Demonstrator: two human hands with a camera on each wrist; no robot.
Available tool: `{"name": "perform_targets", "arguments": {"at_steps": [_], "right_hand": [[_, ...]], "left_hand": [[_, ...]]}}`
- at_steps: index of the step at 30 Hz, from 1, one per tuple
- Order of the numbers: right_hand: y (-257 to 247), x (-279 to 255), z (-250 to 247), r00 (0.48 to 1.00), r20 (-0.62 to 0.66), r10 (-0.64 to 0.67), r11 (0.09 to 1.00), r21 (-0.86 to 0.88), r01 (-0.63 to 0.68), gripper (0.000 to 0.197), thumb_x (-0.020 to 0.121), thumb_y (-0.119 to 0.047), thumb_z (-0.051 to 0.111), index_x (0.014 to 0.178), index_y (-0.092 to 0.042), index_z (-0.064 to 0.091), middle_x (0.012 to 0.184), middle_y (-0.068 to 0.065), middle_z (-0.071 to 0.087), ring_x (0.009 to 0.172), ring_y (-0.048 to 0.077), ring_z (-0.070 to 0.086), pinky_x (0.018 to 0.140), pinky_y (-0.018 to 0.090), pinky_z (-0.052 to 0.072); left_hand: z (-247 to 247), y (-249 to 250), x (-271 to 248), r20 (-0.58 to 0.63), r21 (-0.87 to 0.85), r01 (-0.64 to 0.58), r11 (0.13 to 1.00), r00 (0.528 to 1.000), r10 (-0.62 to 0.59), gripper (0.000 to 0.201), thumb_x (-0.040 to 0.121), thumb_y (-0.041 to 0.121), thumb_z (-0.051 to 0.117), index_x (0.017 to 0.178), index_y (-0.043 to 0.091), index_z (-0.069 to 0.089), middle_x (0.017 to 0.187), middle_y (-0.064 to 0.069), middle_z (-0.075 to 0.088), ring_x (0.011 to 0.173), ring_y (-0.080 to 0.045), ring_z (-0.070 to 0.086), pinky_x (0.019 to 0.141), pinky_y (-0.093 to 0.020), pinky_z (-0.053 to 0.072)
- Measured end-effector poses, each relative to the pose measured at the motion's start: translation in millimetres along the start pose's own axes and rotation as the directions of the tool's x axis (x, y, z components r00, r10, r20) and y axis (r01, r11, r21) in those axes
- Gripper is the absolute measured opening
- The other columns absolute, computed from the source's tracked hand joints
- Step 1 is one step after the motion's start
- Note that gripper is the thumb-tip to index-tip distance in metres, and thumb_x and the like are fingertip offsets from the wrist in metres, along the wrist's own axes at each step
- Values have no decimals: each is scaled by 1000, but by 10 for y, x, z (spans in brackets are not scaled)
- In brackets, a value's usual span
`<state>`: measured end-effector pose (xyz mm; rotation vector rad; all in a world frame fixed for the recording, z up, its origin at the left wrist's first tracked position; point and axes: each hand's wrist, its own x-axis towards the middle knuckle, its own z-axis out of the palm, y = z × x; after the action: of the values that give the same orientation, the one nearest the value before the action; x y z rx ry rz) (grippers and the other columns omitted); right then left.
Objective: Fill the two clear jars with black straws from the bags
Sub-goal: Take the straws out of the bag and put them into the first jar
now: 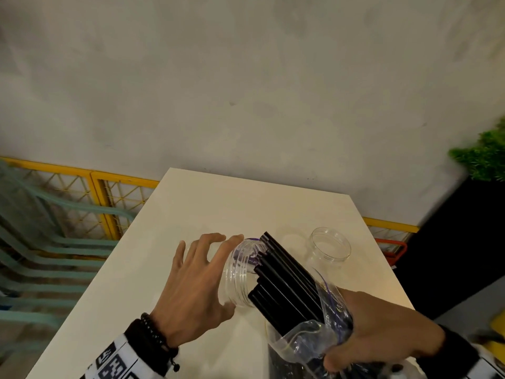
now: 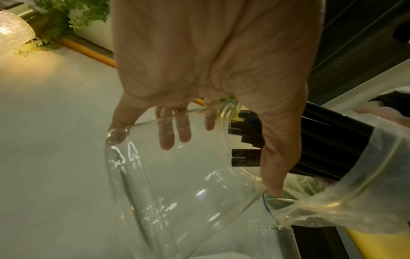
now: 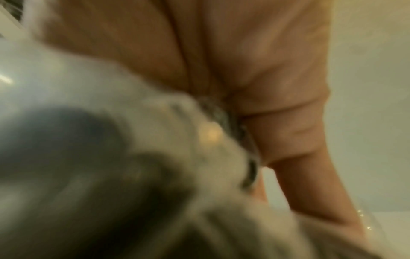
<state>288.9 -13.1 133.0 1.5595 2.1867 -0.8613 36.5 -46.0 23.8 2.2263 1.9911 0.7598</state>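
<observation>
A clear jar [image 1: 240,272] is held tilted over the white table [image 1: 218,203], its threaded mouth facing right. My left hand [image 1: 191,283] grips it, fingers spread round the body and thumb at the rim; in the left wrist view the jar [image 2: 177,184] looks empty apart from the straw ends. A bundle of black straws [image 1: 284,285] sticks out of a clear plastic bag [image 1: 308,340], which my right hand [image 1: 382,332] grips. The straw tips [image 2: 244,157] are just inside the jar mouth. A second clear jar [image 1: 329,248] stands upright and empty at the back right. The right wrist view is blurred.
Teal chairs [image 1: 41,242] and a yellow mesh fence [image 1: 95,192] lie beyond the table's left edge. A green plant [image 1: 486,157] in a black planter [image 1: 451,255] stands to the right. A grey wall rises behind the table.
</observation>
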Motion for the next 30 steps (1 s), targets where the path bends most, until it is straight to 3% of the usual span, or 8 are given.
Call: {"name": "perform_targets", "arguments": {"at_steps": [7,12,16,19,23,26,28,30], "right_hand": [[236,112,12,996,-43,-79,985,-160,71,113,59,-64,79,147,-35,14,139,-15,36,129,11,37,112,24,27],[159,64,-20,990,48,-131,977,-162,137,81,60,-62,80,108,-64,15,106,-44,27,115,-1,35,103,16,27],[142,82,-37,966,118,-231,941,-223,253,91,62,-62,80,101,-74,-2,102,-58,-1,110,-14,16,101,11,11],[206,161,-10,946,151,-287,955,-37,296,90,58,-56,86,106,-82,14,111,-63,23,105,-22,31,101,9,21],[346,196,116,889,364,-278,909,399,121,52,79,-11,79,100,-54,57,94,-43,65,89,-21,59,84,4,44],[400,236,283,777,559,-289,869,493,-31,49,89,9,59,100,-37,74,104,-17,75,102,4,68,92,20,50],[431,266,377,756,563,-334,802,591,-86,43,88,4,60,92,-34,79,98,-17,76,95,2,71,87,19,53],[478,252,451,725,550,-415,675,721,-160,20,71,-19,83,87,-32,81,91,-15,78,86,1,73,80,17,54]], "left_hand": [[-12,-61,-13,-15,42,-24,999,1000,24,113,51,49,83,149,37,27,146,1,42,132,-25,47,112,-65,33],[-64,-99,-5,24,97,-77,992,997,75,116,51,45,86,151,36,28,151,5,44,141,-27,42,112,-67,31],[-110,-120,18,49,135,-171,976,985,166,117,50,44,88,151,33,30,151,5,45,143,-28,41,111,-68,32],[-106,-127,10,59,122,-255,959,967,249,117,51,45,87,151,34,28,152,6,42,145,-25,38,113,-68,30],[-130,-181,-4,106,135,-376,917,925,364,119,52,44,89,152,35,25,153,4,42,147,-26,34,114,-68,28],[-162,-197,-26,178,173,-481,860,874,453,120,52,45,90,153,34,25,155,3,41,149,-26,31,115,-68,26],[-174,-206,-59,216,179,-535,826,840,497,118,56,45,91,154,33,25,158,3,39,151,-26,28,115,-68,26],[-188,-227,-87,253,181,-571,801,814,523,118,57,47,90,154,33,24,159,2,38,152,-26,27,115,-69,26]]}}
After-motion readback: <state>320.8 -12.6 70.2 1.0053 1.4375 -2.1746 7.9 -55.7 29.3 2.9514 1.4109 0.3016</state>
